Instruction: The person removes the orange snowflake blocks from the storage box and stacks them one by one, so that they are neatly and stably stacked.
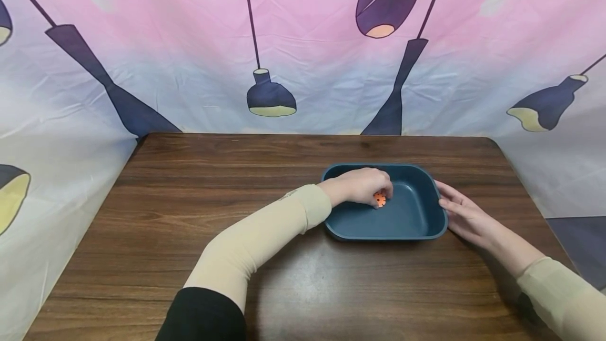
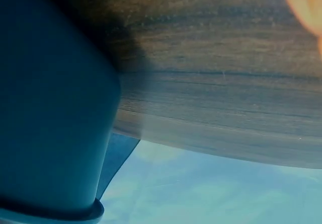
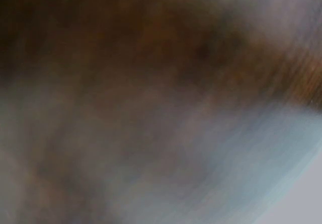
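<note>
In the head view, my left hand (image 1: 363, 186) reaches over the left rim into a dark blue rectangular bin (image 1: 383, 238). Its curled fingers pinch a small orange disc (image 1: 380, 200) with a notched edge and dark spots. The fingers cover part of the disc, low inside the bin. My right hand (image 1: 466, 218) touches the bin's right wall from outside, fingers fairly straight and thumb at the rim. A smooth blue bin wall (image 2: 50, 108) fills the left of the left wrist view. The right wrist view is blurred.
The bin stands on a brown wood-grain table (image 1: 213, 188), right of its middle. Behind the table hangs a pink and blue cloth (image 1: 303, 30) printed with lamps. Light sleeves (image 1: 265, 230) cover the forearms.
</note>
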The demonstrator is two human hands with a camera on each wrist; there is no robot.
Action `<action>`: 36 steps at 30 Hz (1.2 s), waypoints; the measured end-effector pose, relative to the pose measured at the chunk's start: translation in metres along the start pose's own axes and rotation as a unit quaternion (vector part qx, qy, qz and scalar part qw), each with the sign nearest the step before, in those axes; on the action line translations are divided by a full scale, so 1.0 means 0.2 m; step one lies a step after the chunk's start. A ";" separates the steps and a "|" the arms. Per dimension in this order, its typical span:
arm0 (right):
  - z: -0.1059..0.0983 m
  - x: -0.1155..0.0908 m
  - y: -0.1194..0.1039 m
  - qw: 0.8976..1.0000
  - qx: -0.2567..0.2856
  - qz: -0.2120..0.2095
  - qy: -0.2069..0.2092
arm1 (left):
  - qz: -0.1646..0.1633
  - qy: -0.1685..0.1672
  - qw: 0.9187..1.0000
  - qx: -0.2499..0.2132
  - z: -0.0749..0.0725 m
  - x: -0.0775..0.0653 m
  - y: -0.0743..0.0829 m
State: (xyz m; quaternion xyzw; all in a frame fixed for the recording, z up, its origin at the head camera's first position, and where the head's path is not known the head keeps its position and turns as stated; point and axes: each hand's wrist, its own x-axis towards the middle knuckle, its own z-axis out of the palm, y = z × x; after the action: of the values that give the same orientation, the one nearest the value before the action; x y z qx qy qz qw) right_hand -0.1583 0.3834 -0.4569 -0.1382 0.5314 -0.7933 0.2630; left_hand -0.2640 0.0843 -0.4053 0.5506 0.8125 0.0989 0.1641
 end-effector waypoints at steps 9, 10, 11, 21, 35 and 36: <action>0.00 0.00 0.00 1.000 -0.007 0.008 0.016 | 0.009 0.016 1.000 -0.025 -0.03 -0.03 -0.01; 0.00 0.00 0.00 1.000 -0.006 0.009 0.017 | 0.009 0.019 0.999 -0.028 -0.04 -0.03 -0.02; 0.00 0.00 0.00 1.000 -0.006 0.009 0.018 | 0.010 0.021 0.999 -0.032 -0.04 -0.04 -0.02; 0.00 0.00 0.00 1.000 0.005 -0.002 -0.004 | -0.002 0.031 0.996 -0.083 -0.14 -0.11 -0.04; 0.01 0.00 -0.01 1.000 0.007 -0.004 -0.009 | 0.006 0.056 0.989 -0.133 -0.29 -0.30 -0.10; 0.01 0.00 -0.01 1.000 0.009 -0.005 -0.011 | 0.005 0.056 0.989 -0.138 -0.30 -0.31 -0.11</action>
State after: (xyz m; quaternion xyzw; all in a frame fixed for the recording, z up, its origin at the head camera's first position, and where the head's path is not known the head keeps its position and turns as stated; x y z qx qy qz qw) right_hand -0.1579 0.3830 -0.4553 -0.1466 0.5208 -0.7978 0.2660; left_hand -0.2840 0.0193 -0.3479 0.5203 0.7961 0.2418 0.1925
